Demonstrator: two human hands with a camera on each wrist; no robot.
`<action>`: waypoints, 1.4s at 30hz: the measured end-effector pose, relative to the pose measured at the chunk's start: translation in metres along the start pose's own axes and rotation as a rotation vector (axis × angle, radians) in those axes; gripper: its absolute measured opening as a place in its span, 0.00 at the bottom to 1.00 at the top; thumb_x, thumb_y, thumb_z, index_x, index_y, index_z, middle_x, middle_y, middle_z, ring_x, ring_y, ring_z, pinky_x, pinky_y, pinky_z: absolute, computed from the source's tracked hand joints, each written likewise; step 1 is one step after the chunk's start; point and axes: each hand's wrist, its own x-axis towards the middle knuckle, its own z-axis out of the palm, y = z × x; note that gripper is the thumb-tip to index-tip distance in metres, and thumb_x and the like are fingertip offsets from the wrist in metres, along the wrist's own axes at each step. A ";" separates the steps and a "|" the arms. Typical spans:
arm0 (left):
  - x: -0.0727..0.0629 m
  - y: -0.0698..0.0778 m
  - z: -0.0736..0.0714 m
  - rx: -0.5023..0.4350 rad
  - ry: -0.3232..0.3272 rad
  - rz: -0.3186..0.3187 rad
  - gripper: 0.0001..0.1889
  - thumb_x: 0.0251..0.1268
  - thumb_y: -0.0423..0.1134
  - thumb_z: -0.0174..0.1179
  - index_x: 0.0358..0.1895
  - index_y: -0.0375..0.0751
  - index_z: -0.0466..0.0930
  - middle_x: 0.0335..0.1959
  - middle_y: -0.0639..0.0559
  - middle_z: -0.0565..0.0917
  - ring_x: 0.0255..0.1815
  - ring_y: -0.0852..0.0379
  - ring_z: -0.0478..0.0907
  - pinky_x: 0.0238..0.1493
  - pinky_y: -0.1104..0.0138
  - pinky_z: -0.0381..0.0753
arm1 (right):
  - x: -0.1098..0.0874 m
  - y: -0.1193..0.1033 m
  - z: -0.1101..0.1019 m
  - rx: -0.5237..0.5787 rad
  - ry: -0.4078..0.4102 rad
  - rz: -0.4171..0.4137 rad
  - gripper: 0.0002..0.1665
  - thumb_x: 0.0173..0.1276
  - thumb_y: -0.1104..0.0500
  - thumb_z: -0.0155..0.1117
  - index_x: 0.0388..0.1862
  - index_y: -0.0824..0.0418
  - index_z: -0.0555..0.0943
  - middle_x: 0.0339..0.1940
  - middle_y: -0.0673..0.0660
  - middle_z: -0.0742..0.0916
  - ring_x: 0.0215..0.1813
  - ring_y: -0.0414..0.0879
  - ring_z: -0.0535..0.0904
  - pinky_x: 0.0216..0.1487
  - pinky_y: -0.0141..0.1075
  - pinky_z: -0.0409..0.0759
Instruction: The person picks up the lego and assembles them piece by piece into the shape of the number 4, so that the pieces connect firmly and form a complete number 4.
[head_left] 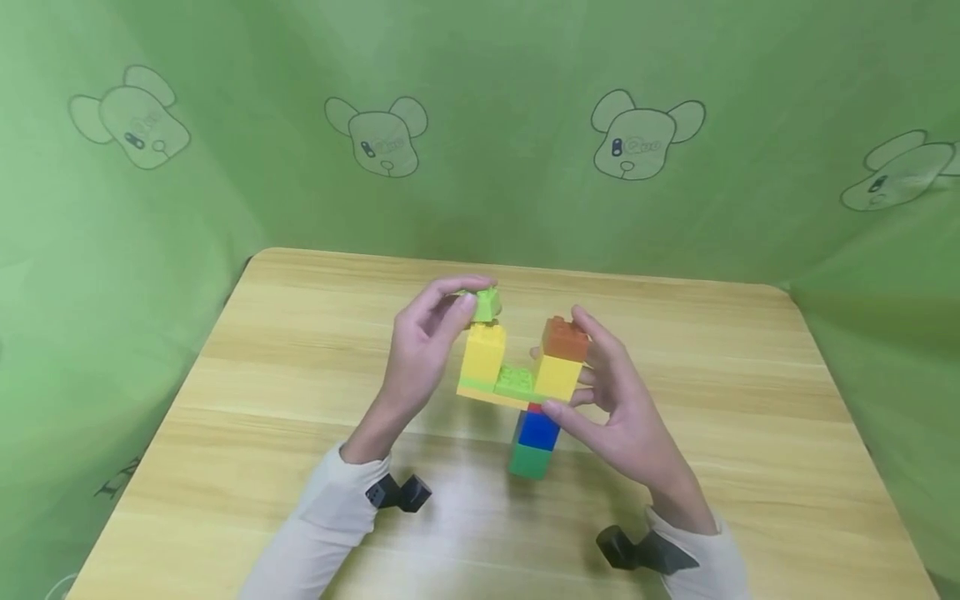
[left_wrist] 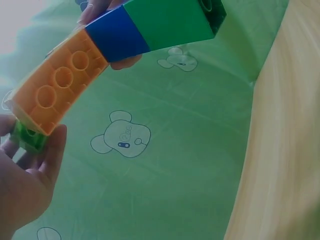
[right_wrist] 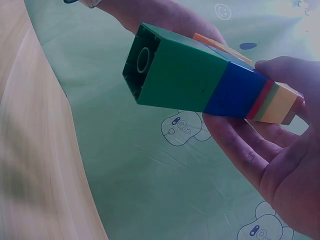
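My left hand pinches a small lime green brick right at the top of a yellow brick. That yellow brick stands at the left end of a joined toy-brick build, on a lime layer over an orange piece whose tubed underside shows in the left wrist view. My right hand holds the build's right side, where a brown-orange brick tops another yellow brick. Below hang a thin red layer, a blue brick and a hollow-bottomed green brick.
Under the hands lies a light wood-grain table. A green cloth printed with mouse heads surrounds its back and sides. Black cameras sit on the left cuff and the right cuff.
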 end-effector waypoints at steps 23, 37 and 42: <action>-0.007 0.008 -0.015 0.225 -0.314 0.236 0.39 0.49 0.25 0.79 0.67 0.29 0.71 0.69 0.37 0.75 0.69 0.44 0.72 0.64 0.55 0.82 | -0.002 0.001 -0.004 0.018 0.006 -0.013 0.59 0.54 0.87 0.64 0.83 0.66 0.53 0.71 0.59 0.79 0.59 0.47 0.86 0.41 0.37 0.91; -0.012 0.014 -0.021 0.532 -0.464 0.367 0.67 0.33 0.46 0.90 0.77 0.31 0.53 0.76 0.36 0.64 0.78 0.43 0.62 0.79 0.51 0.64 | -0.001 -0.001 -0.007 0.120 -0.002 -0.018 0.60 0.53 0.88 0.60 0.83 0.69 0.50 0.77 0.64 0.71 0.58 0.50 0.86 0.37 0.39 0.91; -0.012 0.014 -0.020 0.561 -0.435 0.381 0.62 0.37 0.41 0.89 0.75 0.32 0.55 0.75 0.36 0.67 0.76 0.43 0.64 0.78 0.52 0.65 | -0.001 -0.002 -0.007 0.122 -0.005 -0.015 0.60 0.53 0.88 0.60 0.84 0.68 0.51 0.77 0.64 0.71 0.57 0.49 0.86 0.36 0.39 0.91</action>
